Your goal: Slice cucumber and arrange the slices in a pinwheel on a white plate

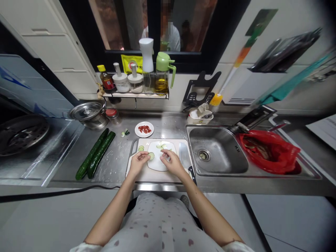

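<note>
My left hand pinches a thin, pale green cucumber slice over the left edge of a white plate. My right hand is above the plate's right side, its thumb and forefinger curved but apart, with nothing clearly visible between them. Several cucumber slices lie near the plate's far edge. The plate rests on a cutting board. More slices lie on the board to the left. A knife with a broad blade and black handle lies along the board's right side.
Two whole cucumbers lie left of the board. Behind it stands a small white dish of chopped red pieces, with cucumber ends nearby. A steel pot stands back left. The sink and a red bag are right.
</note>
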